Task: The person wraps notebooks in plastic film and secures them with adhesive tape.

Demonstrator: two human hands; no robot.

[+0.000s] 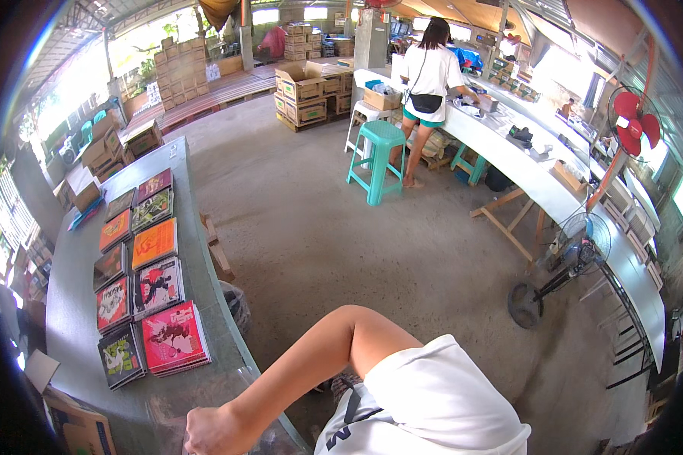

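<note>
- Your left hand [214,432] sits at about 7 o'clock in the view, low on the near end of the grey desk [72,303]. The arm bends across your body to reach it.
- The fingers curl down over what looks like clear plastic wrap [269,438] at the desk's edge. You cannot tell from here how tightly the grip closes or whether it truly pinches the film.
- Your right hand is out of the picture, so nothing can be said of its grip.
- The stacks of comic books [144,284] lie just beyond the hand, toward 9 o'clock, in two neat columns running away from you along the desk. Covers face up and edges line up, likely so each title can be read and picked at a glance.
- The nearest stack, with a pink cover [174,337], lies close to your hand but not touching it.
- An open cardboard box [80,428] stands at the desk's near corner, at 8 o'clock, within easy reach of the stacks.
- At 12 o'clock, well apart, another person [426,76] stands at a long white desk [524,163], with a teal stool [379,159] behind them.
</note>
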